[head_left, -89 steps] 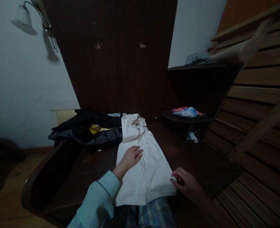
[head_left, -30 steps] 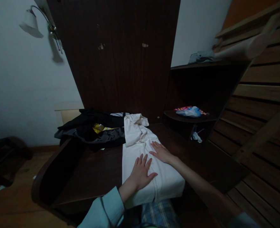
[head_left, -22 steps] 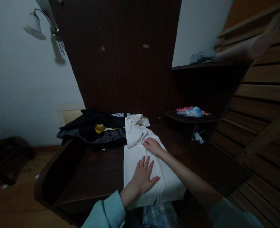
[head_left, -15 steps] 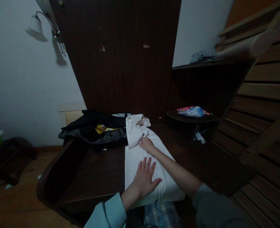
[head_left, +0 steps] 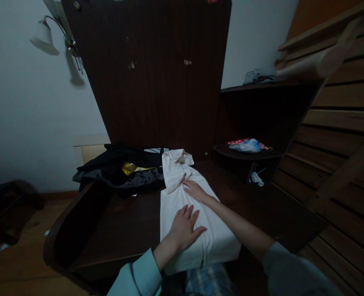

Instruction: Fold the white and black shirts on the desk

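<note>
My left hand lies open and flat on the near half of the folded white garment on the tabletop, while my right hand, open too, touches its crumpled far end, neither gripping anything, so I think even, gentle pressure is best.

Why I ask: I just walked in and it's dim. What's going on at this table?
A person has both hands on a cream garment laid lengthwise on a dark wooden table. The left hand lies flat on the nearer part, fingers spread. The right hand rests farther up, beside the bunched far end. A heap of dark clothes lies at the table's far left, untouched.
</note>
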A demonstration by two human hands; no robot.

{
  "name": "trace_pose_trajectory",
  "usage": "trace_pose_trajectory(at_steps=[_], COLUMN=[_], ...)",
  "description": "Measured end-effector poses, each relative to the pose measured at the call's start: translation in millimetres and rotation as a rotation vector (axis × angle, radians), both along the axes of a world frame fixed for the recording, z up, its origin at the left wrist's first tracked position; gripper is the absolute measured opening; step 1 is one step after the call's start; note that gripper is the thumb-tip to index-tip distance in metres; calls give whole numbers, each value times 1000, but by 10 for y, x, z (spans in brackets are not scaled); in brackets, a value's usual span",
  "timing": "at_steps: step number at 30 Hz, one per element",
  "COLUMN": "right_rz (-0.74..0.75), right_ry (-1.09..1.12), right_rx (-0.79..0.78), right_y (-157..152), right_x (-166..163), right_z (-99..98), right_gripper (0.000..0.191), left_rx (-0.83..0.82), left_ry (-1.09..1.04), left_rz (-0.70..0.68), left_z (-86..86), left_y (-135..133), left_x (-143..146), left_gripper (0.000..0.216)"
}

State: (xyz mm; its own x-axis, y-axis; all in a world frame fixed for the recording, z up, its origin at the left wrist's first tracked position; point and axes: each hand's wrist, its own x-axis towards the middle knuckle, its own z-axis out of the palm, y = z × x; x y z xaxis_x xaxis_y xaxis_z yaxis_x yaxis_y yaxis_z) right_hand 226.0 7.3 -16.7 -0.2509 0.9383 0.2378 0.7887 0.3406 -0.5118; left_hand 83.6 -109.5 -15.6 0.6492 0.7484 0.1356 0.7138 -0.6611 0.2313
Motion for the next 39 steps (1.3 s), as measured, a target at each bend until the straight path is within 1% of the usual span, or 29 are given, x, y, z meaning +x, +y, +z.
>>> trace_pose_trajectory(at_steps=[2,4,6,9,11,13,15,16,19,21,23,25,28,31,35,39], right_rz=[93,81,57,40,-20,-82,-101,-98,-113,-98,-73,-62,-63,-73,-81,-83], right_ry=[-101,-168,-178,-115,-21,91,150,141,-8,-108,-189,-249,-297,-322,-336,-353], right_rx=[50,31,3,39,103,159,174,164,99,71,58,52,27,-37,-109,-164], right_y=[-56,-62,-32,17,3,-91,-285,-418,-892,-1184,-1383,-1468,-1433,-1316,-1116,-823], right_x=[147,247,291,313,355,435,527,566,611,584,540,506,490,488,469,462], right_z=[-38,-61,-66,-40,-9,12,9,-5,-84,-150,-204,-233,-218,-165,-95,-39], right_gripper=[39,43,46,42,35,32,33,34,38,43,47,48,51,55,60,64], left_rx=[1,-8,-26,-71,-104,-117,-99,-81,-27,2,15,7,-19,-30,-4,24], left_ry=[11,19,19,2,-40,-98,-131,-128,-67,-14,35,83,145,171,159,151], left_rz=[-16,-36,-56,-87,-125,-142,-105,-72,2,24,38,44,46,44,55,91], left_z=[12,0,-21,-20,9,39,43,33,-34,-76,-89,-68,-2,38,-9,-82], left_y=[25,25,5,-22,-17,3,23,26,-4,-43,-72,-71,-9,99,305,610], left_x=[-9,-19,-33,-77,-145,-250,-377,-439,-572,-603,-599,-579,-551,-538,-529,-526], left_gripper=[63,63,64,64,61,57,52,51,50,51,54,60,64,61,59,58])
